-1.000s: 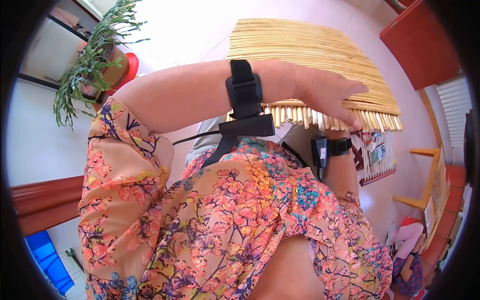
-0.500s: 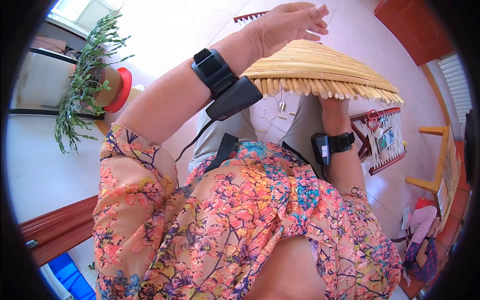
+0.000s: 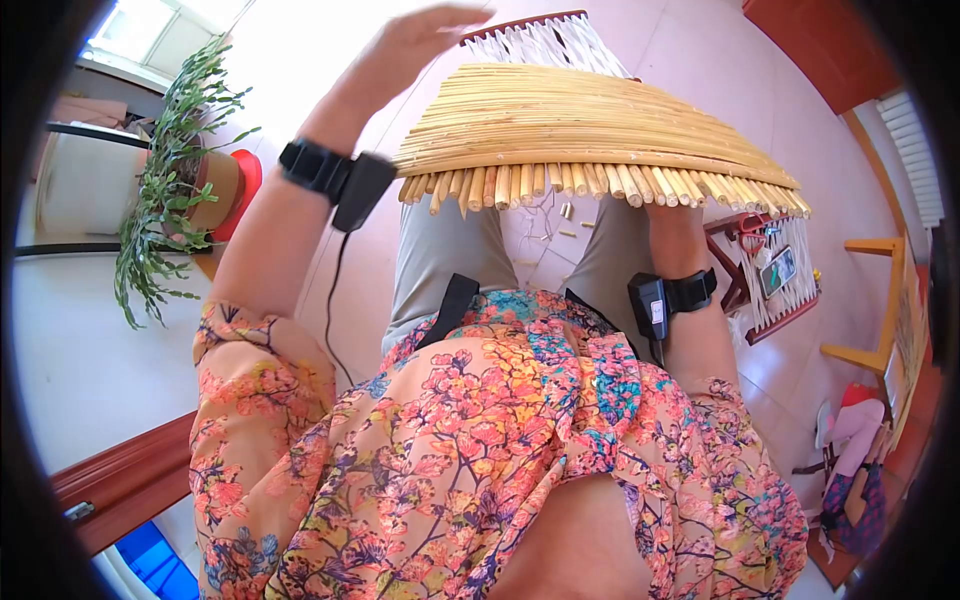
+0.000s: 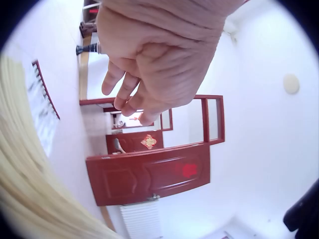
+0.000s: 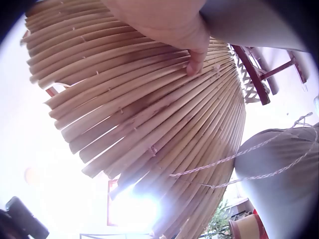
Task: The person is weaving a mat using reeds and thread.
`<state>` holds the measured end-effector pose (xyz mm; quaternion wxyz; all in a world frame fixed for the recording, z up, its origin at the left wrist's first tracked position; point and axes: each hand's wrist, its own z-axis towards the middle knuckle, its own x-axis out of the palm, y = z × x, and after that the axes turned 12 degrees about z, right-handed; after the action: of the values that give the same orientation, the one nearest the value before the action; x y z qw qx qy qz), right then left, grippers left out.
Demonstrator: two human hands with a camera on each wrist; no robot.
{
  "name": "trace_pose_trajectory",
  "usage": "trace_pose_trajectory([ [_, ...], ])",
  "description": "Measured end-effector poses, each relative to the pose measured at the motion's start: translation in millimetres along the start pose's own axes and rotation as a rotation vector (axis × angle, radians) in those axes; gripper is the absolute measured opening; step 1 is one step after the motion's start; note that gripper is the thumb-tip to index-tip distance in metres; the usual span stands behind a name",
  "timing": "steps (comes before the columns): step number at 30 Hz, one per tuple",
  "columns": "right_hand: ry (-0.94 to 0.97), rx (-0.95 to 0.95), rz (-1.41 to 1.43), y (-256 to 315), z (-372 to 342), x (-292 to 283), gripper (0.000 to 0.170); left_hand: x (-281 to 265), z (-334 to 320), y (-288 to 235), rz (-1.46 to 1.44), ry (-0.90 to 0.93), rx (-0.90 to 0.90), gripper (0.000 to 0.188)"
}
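Note:
A fan-shaped mat of thin reed stalks [image 3: 590, 120] spreads above the knees in the head view, its cut ends toward the body. My left hand [image 3: 415, 50] is raised past the mat's far left side. In the left wrist view its fingers [image 4: 127, 89] bend loosely, with nothing visible in them. My right hand [image 5: 164, 20] is beneath the mat; one digit lies along the underside of the stalks, and its other fingers are hidden. A pale twisted string [image 5: 249, 155] hangs from the underside near the grey trouser leg.
A white-corded folding stool [image 3: 765, 275] bearing a phone [image 3: 778, 270] and red-handled scissors [image 3: 752, 230] stands at right. Another corded stool [image 3: 540, 40] is behind the mat. Stalk scraps [image 3: 567, 211] lie between the feet. A potted plant [image 3: 180, 190] is at left; another person [image 3: 855, 490] sits far right.
My left hand has risen off the top of the mat and swung up and to the left. The mat has shifted and tilted, uncovering the far stool. My right hand stays beneath it.

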<state>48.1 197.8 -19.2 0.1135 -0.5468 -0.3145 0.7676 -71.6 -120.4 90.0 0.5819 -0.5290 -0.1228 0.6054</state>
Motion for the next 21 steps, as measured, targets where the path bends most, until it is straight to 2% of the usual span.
trace_pose_trajectory([
  [1, -0.011, -0.011, 0.049, -1.6, -4.3, -2.1, 0.051, -7.5, -11.3, 8.4, 0.002, 0.003, 0.004, 0.034],
  [3, -0.017, -0.047, 0.061, -3.9, -8.2, -2.5, 0.051, -16.9, -43.4, 28.6, 0.572, 0.164, 0.056, 0.036],
  [5, -0.034, -0.077, 0.041, -5.3, -11.2, -2.8, 0.051, -17.5, -69.5, 33.8, 0.676, 0.156, 0.061, 0.046],
  [7, -0.058, -0.104, 0.013, -6.6, -15.4, -3.2, 0.052, -13.8, -86.6, 25.9, 0.606, 0.172, 0.039, 0.049],
  [9, -0.068, -0.132, -0.022, -7.0, -19.4, -4.2, 0.052, -10.7, -96.4, 10.7, 0.371, 0.251, -0.172, 0.044],
  [10, -0.064, -0.135, -0.022, -7.0, -21.8, -9.3, 0.052, -4.8, -100.6, 7.4, 0.167, 0.203, -0.181, 0.031],
  [11, 0.028, -0.100, 0.063, -7.1, -21.6, -17.3, 0.049, -0.8, -102.6, 2.3, 0.168, 0.200, -0.184, 0.031],
  [12, 0.124, -0.069, 0.146, -7.3, -21.4, -21.8, 0.046, 4.4, -103.6, -3.6, 0.132, 0.200, -0.108, 0.035],
  [13, 0.123, -0.089, 0.147, -6.1, -20.5, -22.3, 0.046, 9.5, -109.0, -9.1, 0.098, 0.191, -0.042, 0.047],
  [14, 0.135, -0.088, 0.141, -6.1, -20.0, -21.1, 0.046, 15.2, -111.7, -11.8, 0.091, 0.201, -0.067, 0.081],
  [15, 0.149, -0.076, 0.135, -8.4, -20.8, -18.9, 0.046, 19.3, -110.5, -15.3, 0.093, 0.202, -0.066, 0.081],
  [17, 0.170, -0.095, 0.229, -7.1, -33.8, 2.2, 0.053, 23.4, -119.1, -21.6, 0.382, 0.184, 0.070, 0.097],
  [18, 0.110, -0.078, 0.326, -7.8, -39.0, 22.1, 0.051, 23.6, -118.3, -23.3, 0.370, 0.187, 0.007, 0.107],
  [19, 0.064, -0.078, 0.418, -7.7, -38.9, 20.6, 0.049, 26.2, -122.2, -27.5, 0.360, 0.182, -0.006, 0.107],
  [21, 0.065, -0.076, 0.468, -9.9, -38.7, 16.1, 0.046, 23.9, -120.3, -43.5, 0.670, 0.288, 0.250, 0.104],
])
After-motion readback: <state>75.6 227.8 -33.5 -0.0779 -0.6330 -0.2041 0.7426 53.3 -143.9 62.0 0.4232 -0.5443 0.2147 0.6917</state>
